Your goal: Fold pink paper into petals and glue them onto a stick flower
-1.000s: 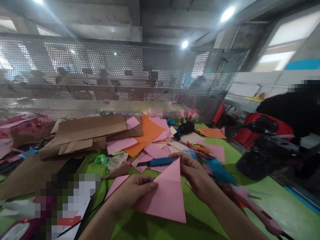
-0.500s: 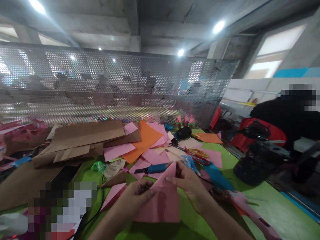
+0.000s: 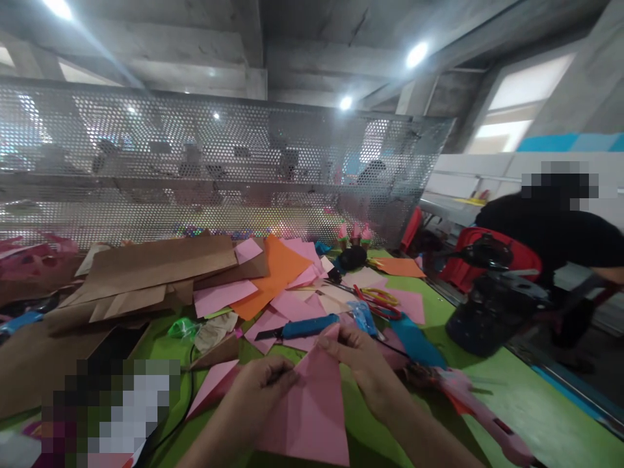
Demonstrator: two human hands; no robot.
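Observation:
Both hands hold one sheet of pink paper (image 3: 312,416) low over the green table. My left hand (image 3: 266,383) is closed on its left edge, thumb on top. At the upper corner, my right hand (image 3: 348,348) pinches the paper between thumb and fingers. Just beyond the sheet lies a blue utility knife (image 3: 302,327) with its dark blade end pointing left. A folded pink piece (image 3: 212,387) rests left of my left hand. To the right is a pink glue gun (image 3: 480,409), its nozzle end near my right forearm.
Brown paper sheets (image 3: 151,270) pile up at the left. Orange paper (image 3: 275,273) and pink scraps lie mid-table. Red and yellow scissors (image 3: 377,299) lie beyond my right hand. A dark container (image 3: 480,325) stands at the right edge. A person (image 3: 550,227) sits beyond it. Perforated metal panel (image 3: 219,169) behind.
The pink sheet's upper corner, earlier folded over toward the middle, now lies opened out more flatly. My right hand has lowered slightly with that corner. The view has shifted a little to the right.

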